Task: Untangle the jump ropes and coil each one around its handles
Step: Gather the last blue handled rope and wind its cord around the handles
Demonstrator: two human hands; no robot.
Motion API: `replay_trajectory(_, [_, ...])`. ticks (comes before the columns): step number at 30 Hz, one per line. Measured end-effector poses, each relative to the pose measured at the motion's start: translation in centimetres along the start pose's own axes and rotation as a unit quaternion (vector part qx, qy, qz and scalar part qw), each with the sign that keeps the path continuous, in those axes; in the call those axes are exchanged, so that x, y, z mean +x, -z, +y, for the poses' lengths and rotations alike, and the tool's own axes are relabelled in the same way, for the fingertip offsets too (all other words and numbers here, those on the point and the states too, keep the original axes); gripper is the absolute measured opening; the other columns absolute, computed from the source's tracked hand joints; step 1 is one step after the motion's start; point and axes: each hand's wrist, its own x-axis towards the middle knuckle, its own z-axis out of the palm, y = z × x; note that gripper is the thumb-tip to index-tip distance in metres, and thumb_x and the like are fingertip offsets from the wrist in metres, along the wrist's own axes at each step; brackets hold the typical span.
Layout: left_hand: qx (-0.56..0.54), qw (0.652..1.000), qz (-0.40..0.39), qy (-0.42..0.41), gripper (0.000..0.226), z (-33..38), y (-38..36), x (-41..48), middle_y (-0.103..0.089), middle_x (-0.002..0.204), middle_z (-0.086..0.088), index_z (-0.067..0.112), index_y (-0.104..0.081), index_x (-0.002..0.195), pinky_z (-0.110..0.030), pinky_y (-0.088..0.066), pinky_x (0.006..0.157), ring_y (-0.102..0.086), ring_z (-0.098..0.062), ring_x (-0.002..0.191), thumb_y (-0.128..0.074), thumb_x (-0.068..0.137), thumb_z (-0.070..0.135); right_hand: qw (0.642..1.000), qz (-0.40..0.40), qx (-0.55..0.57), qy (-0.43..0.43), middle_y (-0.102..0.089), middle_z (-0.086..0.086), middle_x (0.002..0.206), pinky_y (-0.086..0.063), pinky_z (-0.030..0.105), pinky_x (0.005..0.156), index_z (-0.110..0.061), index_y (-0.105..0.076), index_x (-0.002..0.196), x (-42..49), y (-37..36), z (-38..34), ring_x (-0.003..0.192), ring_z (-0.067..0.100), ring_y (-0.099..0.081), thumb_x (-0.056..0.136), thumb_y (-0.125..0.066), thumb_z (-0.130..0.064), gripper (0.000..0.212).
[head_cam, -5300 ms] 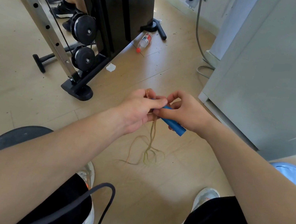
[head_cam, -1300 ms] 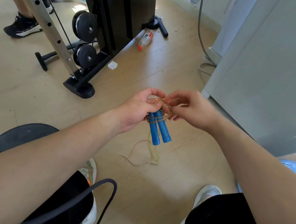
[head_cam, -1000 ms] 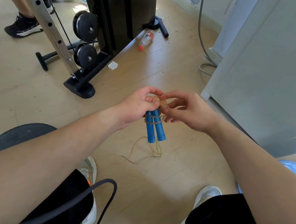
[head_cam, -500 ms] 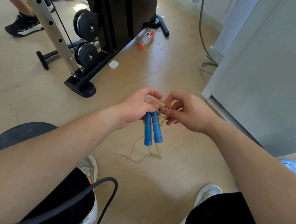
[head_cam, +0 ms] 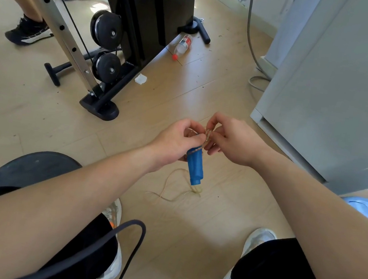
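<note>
The left hand is closed round the top of the blue handles. It holds them together as one bundle, with their lower ends pointing down and away from the palm. Gripping high leaves the shafts below the fist bare, so turns of rope have somewhere to land. A few tan turns already cross the handles just under the left thumb.

The right hand sits just beside the left, knuckle to knuckle. Its thumb and forefinger pinch a small loop of the thin tan rope right above the handle tops, and its other fingers are loosely curled. The pinch looks meant to keep the line taut and guide each turn, since a slack cord this springy would likely slip off smooth plastic.

Below both hands the unwound remainder hangs past the handle ends and lies in a loose open loop on the floor. That places this rope partway through coiling. The tail seems free of knots, though it is too thin to be sure.

Nearer the body, under the left forearm, a black cord arcs over the knee. Whether it is the second jump rope cannot be told.
</note>
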Motion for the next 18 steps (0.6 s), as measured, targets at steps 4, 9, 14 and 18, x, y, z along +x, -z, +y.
replay_trajectory(4, [0.077, 0.996, -0.004, -0.050, 0.019, -0.2, 1.0, 0.1, -0.068, 0.105, -0.004, 0.020, -0.061, 0.101, -0.027, -0.054, 0.080, -0.066, -0.015, 0.097, -0.074, 0.089, 0.026, 1.000, -0.013, -0.006, -0.006, -0.074, 0.000, 0.076, -0.056, 0.032, 0.071, -0.019, -0.050, 0.093, -0.1, 0.1, -0.1, 0.065, 0.013, -0.071, 0.099, -0.050, -0.015, 0.007])
replay_trajectory(9, [0.182, 0.980, 0.027, -0.075, 0.028, -0.4, 1.1, 0.3, -0.069, 0.098, 0.000, 0.024, -0.060, 0.094, -0.030, -0.053, 0.086, -0.063, -0.016, 0.097, -0.084, 0.078, 0.024, 0.990, -0.001, -0.144, 0.010, -0.055, -0.004, 0.084, -0.045, 0.034, 0.071, -0.029, -0.054, 0.092, 0.2, 0.2, 0.0, 0.078, 0.021, -0.057, 0.094, -0.059, -0.030, 0.005])
replay_trajectory(14, [0.228, 0.969, 0.027, -0.090, 0.027, -0.5, 0.8, 0.6, -0.069, 0.095, -0.001, 0.031, -0.062, 0.094, -0.030, -0.052, 0.080, -0.063, -0.019, 0.090, -0.083, 0.077, 0.026, 0.992, -0.038, -0.112, -0.049, -0.050, -0.006, 0.084, -0.037, 0.028, 0.062, -0.018, -0.055, 0.089, 0.3, -0.3, -0.9, 0.078, 0.017, -0.050, 0.097, -0.050, -0.031, 0.016])
replay_trajectory(18, [0.253, 0.962, 0.031, -0.101, 0.026, -0.4, 0.5, 0.5, -0.068, 0.091, -0.002, 0.030, -0.060, 0.094, -0.039, -0.055, 0.077, -0.063, -0.024, 0.086, -0.080, 0.078, 0.023, 0.991, -0.050, -0.110, -0.064, -0.057, 0.002, 0.083, -0.040, 0.033, 0.064, -0.011, -0.056, 0.086, 0.2, -0.3, -1.2, 0.076, 0.021, -0.051, 0.096, -0.049, -0.030, 0.023])
